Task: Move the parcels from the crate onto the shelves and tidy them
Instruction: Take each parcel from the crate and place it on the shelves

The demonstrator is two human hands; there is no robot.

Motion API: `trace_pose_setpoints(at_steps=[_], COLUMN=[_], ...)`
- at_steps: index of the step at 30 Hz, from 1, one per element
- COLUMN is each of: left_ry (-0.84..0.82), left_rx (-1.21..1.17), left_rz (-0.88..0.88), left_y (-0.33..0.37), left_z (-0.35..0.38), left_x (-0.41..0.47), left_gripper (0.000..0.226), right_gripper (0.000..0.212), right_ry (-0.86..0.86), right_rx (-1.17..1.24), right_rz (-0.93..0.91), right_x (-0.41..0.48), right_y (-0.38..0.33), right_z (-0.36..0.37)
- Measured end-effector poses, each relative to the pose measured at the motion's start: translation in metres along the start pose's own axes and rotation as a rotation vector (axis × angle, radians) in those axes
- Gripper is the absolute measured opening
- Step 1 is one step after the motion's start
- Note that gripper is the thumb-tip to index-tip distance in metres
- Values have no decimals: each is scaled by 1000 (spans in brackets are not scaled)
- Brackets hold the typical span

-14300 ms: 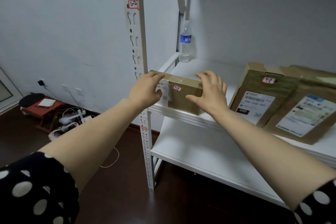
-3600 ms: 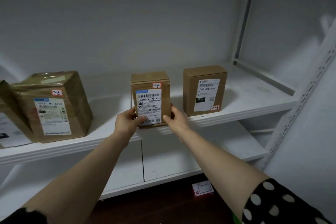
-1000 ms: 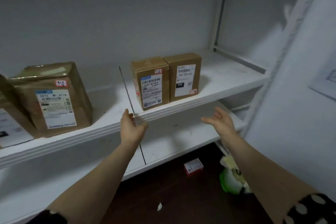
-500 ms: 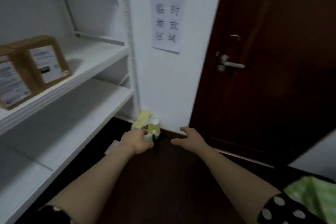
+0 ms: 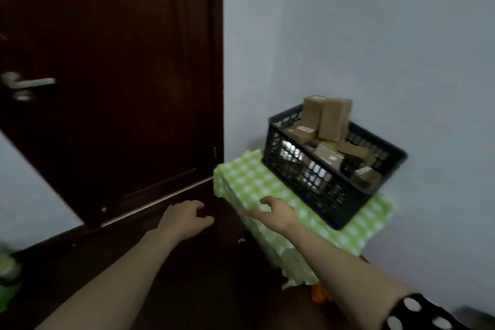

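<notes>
A black plastic crate [image 5: 318, 185] stands on a table with a green checked cloth [image 5: 251, 177] in the corner at the right. Several brown cardboard parcels lie in it, and two upright parcels [image 5: 325, 118] stick out above its rim at the back. My left hand [image 5: 184, 218] hangs over the dark floor with loosely spread fingers and holds nothing. My right hand [image 5: 277, 211] reaches out over the front edge of the cloth, empty, a short way from the crate's near wall. The shelves are out of view.
A dark wooden door [image 5: 112, 75] with a metal handle [image 5: 24, 84] fills the left. Pale walls close the corner behind the crate. Something orange [image 5: 320, 293] shows under the table, and a green object [image 5: 8, 270] sits at the far left edge on the dark floor.
My view has swung right from the shelves, past the door, to the crate on the table. Both hands let go of the shelved parcel and now reach forward empty.
</notes>
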State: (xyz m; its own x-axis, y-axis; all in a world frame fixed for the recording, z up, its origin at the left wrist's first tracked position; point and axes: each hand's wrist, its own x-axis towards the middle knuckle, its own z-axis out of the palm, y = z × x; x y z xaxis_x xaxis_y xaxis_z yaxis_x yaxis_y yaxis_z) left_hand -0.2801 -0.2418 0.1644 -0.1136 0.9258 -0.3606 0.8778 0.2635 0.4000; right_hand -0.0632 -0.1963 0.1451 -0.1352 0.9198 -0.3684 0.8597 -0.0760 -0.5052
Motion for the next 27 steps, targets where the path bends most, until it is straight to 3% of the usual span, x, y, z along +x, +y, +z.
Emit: trace_pose_setpoints(at_steps=[7,15,22,27], left_ry=[-102,-116,-101,-57], left_rx=[100,92,53,185], left_rz=[160,304,398,460], left_y=[130,239,294,310], left_z=[44,61,69,90], left_x=[59,166,256,312], left_gripper=[57,61,43,55], right_gripper=[63,34,31,33], right_ry=[94,382,360,259], right_rx=[219,315,311,243], right_rz=[168,215,285,305], right_x=[15,75,154,215], right_y=[117,175,212,244], right_z=[-76,-146,-192,-201])
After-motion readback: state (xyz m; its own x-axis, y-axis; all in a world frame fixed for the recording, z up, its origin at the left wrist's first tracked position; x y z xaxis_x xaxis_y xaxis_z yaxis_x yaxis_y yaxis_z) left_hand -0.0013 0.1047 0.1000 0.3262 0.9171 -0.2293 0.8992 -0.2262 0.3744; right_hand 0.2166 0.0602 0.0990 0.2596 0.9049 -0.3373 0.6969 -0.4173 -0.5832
